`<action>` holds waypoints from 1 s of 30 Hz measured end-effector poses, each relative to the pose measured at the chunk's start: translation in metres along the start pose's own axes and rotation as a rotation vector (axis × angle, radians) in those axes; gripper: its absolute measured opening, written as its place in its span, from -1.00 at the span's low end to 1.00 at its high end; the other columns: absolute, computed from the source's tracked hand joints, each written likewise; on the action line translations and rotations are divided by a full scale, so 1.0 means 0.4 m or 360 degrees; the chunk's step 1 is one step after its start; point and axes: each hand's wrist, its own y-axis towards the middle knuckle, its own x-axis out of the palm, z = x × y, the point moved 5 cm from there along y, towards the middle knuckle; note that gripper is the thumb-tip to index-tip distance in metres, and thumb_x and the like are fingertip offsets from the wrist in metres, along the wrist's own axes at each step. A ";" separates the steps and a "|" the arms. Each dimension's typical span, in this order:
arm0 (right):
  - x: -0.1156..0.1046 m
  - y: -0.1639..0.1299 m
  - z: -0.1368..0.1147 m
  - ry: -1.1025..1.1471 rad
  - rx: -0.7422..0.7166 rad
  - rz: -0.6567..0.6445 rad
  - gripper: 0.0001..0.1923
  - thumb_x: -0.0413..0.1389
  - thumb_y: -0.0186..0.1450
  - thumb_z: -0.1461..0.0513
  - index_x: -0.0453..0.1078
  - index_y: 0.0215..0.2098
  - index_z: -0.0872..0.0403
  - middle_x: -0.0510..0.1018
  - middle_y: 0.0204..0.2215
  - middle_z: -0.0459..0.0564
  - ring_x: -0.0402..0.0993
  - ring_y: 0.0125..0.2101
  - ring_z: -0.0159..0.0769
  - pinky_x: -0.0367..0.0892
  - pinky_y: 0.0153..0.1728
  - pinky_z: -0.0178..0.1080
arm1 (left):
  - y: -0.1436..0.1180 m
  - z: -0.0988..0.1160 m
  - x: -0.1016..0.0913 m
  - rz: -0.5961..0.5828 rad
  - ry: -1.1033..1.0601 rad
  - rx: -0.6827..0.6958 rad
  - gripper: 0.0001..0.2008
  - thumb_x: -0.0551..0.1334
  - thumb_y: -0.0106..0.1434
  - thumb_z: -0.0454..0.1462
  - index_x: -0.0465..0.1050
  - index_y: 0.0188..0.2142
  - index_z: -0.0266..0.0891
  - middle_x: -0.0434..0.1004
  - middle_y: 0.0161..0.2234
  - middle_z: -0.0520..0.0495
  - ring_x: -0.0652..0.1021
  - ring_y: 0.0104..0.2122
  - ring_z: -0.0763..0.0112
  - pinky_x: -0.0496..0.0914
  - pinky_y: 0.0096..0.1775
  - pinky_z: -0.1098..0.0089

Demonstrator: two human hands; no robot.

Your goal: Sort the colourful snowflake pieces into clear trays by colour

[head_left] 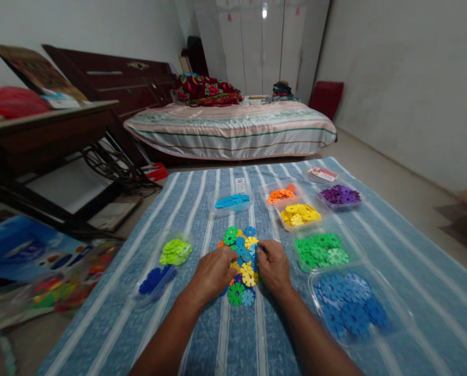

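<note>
At the top centre of the frame you face a pale wardrobe (233, 49), a bright spot of light (264, 12) shining on its front. Before it you see a bed (233, 125) under a striped spread, with a red floral blanket (206, 91) heaped toward its upper left. A dark wooden headboard (116, 83) spans the upper left; a dark side table (41, 130) stands at your left edge. Plain greyish wall (406, 68) fills the upper right, above beige floor (374, 167).

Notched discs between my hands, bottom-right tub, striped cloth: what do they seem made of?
Discs: likely plastic, smooth, by their even colour. Tub: probably clear plastic, glossy, see-through with highlights. Cloth: matte fabric, perhaps cotton, mottled, without shine.
</note>
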 end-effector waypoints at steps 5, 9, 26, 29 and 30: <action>-0.001 -0.001 -0.003 0.0011 0.0003 0.0000 -0.77 -0.03 0.25 0.26 0.47 -0.28 0.10 0.55 -0.33 0.04 0.40 -0.22 -0.18 0.28 -0.14 -0.15 | -0.006 0.006 0.005 0.0013 0.0018 -0.0013 -0.89 0.20 0.11 -0.35 0.48 -0.36 -0.17 0.53 -0.31 -0.06 0.52 -0.20 0.25 0.24 -0.28 0.41; 0.001 0.001 0.000 0.0005 -0.0013 0.0010 -0.77 -0.03 0.25 0.26 0.47 -0.29 0.09 0.55 -0.34 0.03 0.40 -0.23 -0.19 0.28 -0.14 -0.15 | 0.001 -0.006 0.010 0.0040 -0.0098 -0.0020 -0.94 0.21 0.10 -0.34 0.45 -0.41 -0.18 0.50 -0.37 -0.02 0.50 -0.29 0.31 0.21 -0.34 0.42; 0.004 0.007 -0.006 -0.0008 -0.0046 0.0020 -0.78 -0.03 0.25 0.30 0.46 -0.30 0.09 0.53 -0.36 0.01 0.40 -0.26 -0.20 0.27 -0.19 -0.19 | 0.172 0.131 -0.095 0.0157 -0.1500 0.0246 -0.86 0.21 0.05 -0.25 0.39 -0.36 -0.26 0.41 -0.60 0.09 0.37 -0.61 0.52 0.23 -0.50 0.49; 0.003 0.008 -0.005 -0.0001 -0.0034 0.0031 -0.78 -0.03 0.25 0.29 0.46 -0.30 0.10 0.53 -0.36 0.03 0.40 -0.26 -0.19 0.28 -0.18 -0.18 | 0.192 0.169 -0.124 0.0290 -0.1608 0.0290 -0.74 0.22 0.08 -0.27 0.39 -0.20 -0.25 0.42 -0.57 0.10 0.45 -0.54 0.48 0.31 -0.45 0.48; 0.002 0.008 -0.006 -0.0005 -0.0030 0.0036 -0.78 -0.03 0.25 0.29 0.46 -0.30 0.10 0.53 -0.36 0.03 0.40 -0.26 -0.19 0.28 -0.18 -0.18 | 0.193 0.168 -0.124 0.0330 -0.1603 0.0287 -0.74 0.22 0.08 -0.27 0.40 -0.20 -0.25 0.41 -0.57 0.10 0.45 -0.53 0.47 0.32 -0.44 0.47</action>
